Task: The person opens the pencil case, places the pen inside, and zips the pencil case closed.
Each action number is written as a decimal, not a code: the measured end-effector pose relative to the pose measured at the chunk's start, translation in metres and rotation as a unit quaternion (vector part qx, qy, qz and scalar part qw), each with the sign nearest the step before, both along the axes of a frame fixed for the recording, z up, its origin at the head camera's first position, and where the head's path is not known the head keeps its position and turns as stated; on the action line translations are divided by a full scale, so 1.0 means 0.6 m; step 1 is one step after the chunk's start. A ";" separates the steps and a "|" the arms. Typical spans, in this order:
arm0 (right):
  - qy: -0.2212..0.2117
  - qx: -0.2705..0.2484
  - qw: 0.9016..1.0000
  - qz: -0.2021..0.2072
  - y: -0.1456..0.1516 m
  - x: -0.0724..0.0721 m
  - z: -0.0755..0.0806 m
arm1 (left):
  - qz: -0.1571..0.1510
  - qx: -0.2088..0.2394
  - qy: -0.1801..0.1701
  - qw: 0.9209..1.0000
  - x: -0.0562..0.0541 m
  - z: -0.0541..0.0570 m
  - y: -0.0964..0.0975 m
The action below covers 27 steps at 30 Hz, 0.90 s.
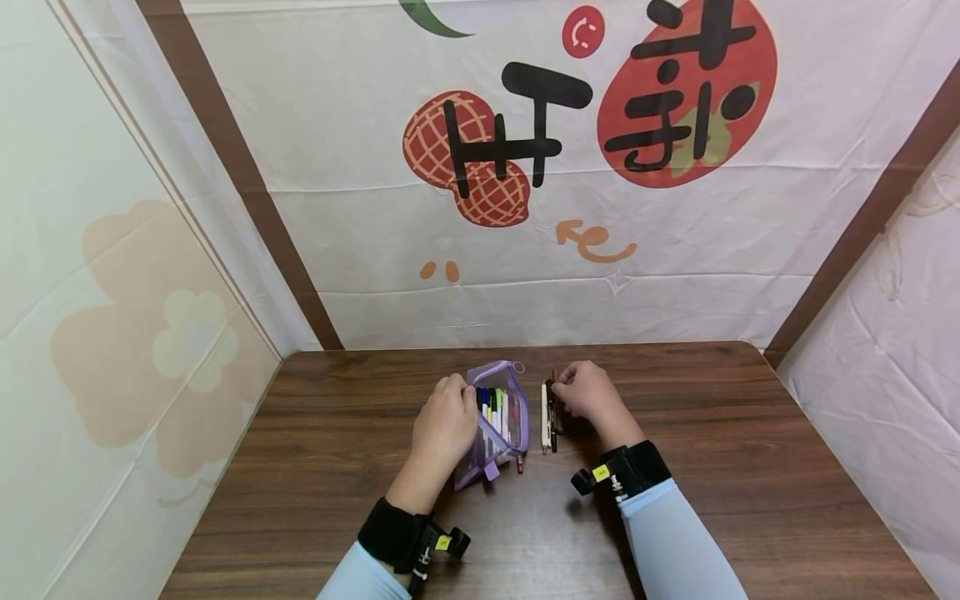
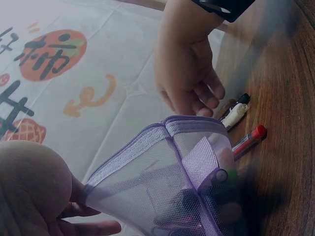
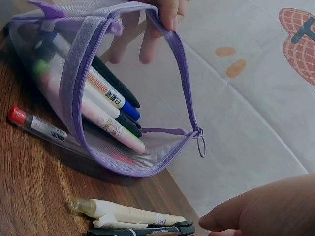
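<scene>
An open purple mesh pencil pouch (image 1: 522,417) lies on the table with several pens and markers (image 3: 110,93) inside. My left hand (image 1: 447,421) pinches the rim of the pouch; the left wrist view shows its fingertips at the zipper edge. Right of the pouch, a cream pen (image 3: 133,215) and a black pen (image 3: 147,231) lie side by side, with a thin brown item (image 2: 226,106) alongside. My right hand (image 1: 590,400) is bent over their far ends. Whether its thumb and forefinger hold the brown item is hidden.
A red-capped pen (image 3: 44,129) lies against the pouch's side on the wooden table (image 1: 315,500). A printed cloth (image 1: 360,250) hangs behind the table's far edge. Each wrist wears a black strap with a small camera.
</scene>
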State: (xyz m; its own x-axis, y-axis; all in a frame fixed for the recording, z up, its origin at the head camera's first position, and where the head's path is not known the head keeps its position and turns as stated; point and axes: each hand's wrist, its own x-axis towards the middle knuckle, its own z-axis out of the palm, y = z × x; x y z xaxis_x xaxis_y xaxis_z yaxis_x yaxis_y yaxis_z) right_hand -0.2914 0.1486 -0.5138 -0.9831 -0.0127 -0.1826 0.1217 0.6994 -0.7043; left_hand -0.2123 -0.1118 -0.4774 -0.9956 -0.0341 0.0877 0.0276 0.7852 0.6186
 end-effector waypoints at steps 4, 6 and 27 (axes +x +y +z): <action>0.005 0.028 1.000 0.007 0.002 -0.003 -0.008 | -0.001 0.000 0.000 1.000 -0.001 0.001 -0.002; 0.004 0.030 0.999 0.012 0.003 -0.003 -0.010 | -0.002 -0.001 0.002 1.000 -0.002 0.000 -0.002; -0.012 0.063 0.997 0.043 0.020 -0.037 -0.050 | -0.007 -0.015 0.002 1.000 0.009 0.009 -0.005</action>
